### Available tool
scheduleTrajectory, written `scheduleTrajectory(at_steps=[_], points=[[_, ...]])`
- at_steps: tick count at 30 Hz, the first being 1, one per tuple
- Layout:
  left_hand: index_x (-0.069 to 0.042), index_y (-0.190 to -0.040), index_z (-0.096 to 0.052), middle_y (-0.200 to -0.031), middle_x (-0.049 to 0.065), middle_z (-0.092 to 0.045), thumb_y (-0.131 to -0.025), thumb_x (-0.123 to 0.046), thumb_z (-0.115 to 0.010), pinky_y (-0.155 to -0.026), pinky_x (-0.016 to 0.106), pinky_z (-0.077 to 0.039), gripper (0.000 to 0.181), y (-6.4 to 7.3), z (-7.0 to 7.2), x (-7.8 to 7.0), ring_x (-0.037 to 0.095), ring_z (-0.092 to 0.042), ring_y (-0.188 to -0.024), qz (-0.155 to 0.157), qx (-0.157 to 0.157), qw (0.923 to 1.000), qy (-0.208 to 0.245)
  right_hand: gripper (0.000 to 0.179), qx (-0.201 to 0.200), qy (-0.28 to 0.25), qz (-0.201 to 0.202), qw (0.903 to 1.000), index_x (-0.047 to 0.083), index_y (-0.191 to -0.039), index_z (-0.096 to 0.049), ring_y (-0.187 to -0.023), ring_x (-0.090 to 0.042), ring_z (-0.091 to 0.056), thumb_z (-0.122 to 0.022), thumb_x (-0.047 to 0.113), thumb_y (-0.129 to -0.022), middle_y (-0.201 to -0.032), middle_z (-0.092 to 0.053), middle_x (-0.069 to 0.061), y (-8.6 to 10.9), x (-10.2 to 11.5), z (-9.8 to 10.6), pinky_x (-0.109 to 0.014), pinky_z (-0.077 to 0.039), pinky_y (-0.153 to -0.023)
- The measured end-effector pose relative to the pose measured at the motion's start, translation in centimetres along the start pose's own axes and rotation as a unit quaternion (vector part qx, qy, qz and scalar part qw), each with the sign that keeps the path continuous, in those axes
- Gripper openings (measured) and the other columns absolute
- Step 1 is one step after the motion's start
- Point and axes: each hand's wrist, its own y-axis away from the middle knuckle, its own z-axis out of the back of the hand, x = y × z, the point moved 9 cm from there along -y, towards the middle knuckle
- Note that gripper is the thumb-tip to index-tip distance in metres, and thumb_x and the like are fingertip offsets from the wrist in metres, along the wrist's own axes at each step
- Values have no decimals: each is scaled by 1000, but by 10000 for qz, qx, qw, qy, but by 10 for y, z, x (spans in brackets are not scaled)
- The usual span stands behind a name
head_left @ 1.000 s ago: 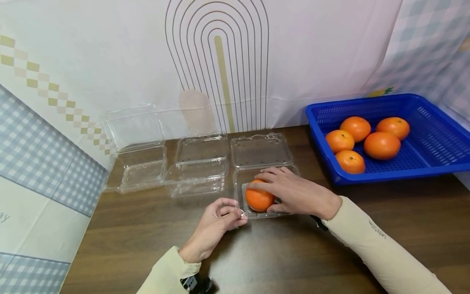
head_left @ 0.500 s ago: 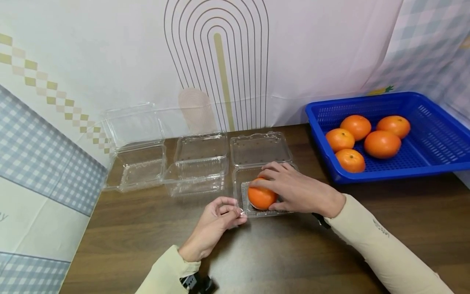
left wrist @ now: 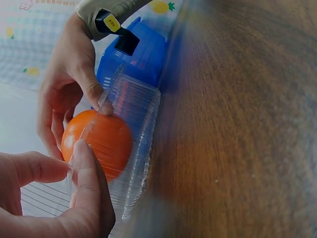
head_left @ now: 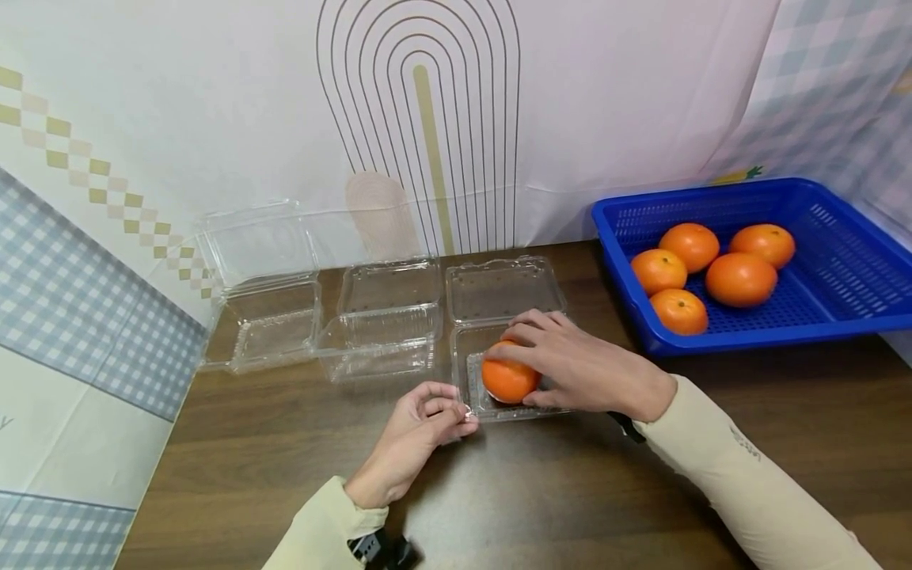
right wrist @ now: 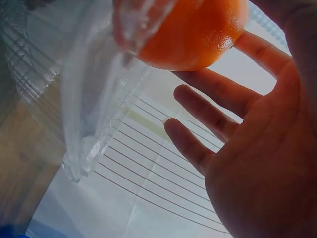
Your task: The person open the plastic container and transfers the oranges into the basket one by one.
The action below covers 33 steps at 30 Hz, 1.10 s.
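An orange (head_left: 510, 372) sits in the base of an open clear plastic clamshell box (head_left: 466, 340). My right hand (head_left: 580, 364) holds it from the right side, thumb toward the front and fingers over the top. The right wrist view has the orange (right wrist: 190, 34) against the index and middle fingertips, with the other fingers spread away from it. My left hand (head_left: 420, 435) pinches the front left corner of the box rim between thumb and finger. In the left wrist view the orange (left wrist: 116, 144) shows through the clear side wall.
Two more open clear boxes, one in the middle (head_left: 381, 352) and one at the left (head_left: 274, 332), stand beside this one. A blue basket (head_left: 848, 317) with several oranges (head_left: 742, 280) is at the back right. A patterned cloth (head_left: 570, 119) hangs behind the wooden table (head_left: 285, 443).
My right hand has shifted the orange slightly to the right and back inside the box. The left hand keeps its pinch on the box corner.
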Motion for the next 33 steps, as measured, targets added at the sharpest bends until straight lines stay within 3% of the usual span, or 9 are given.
scheduleTrajectory(at_steps=[33], points=[[12,-124,-43,-89,1,-66,-96,7,-59,-83,23,-63,33,-1,0,0,12,-72,-81,-9,-17,10000,42,70,-293,-201,-328,9988,29,-140,-59,-133,-26,-46,-90,38,-77,-138,-61,-1,12,-9,30,-57,-42,-110]])
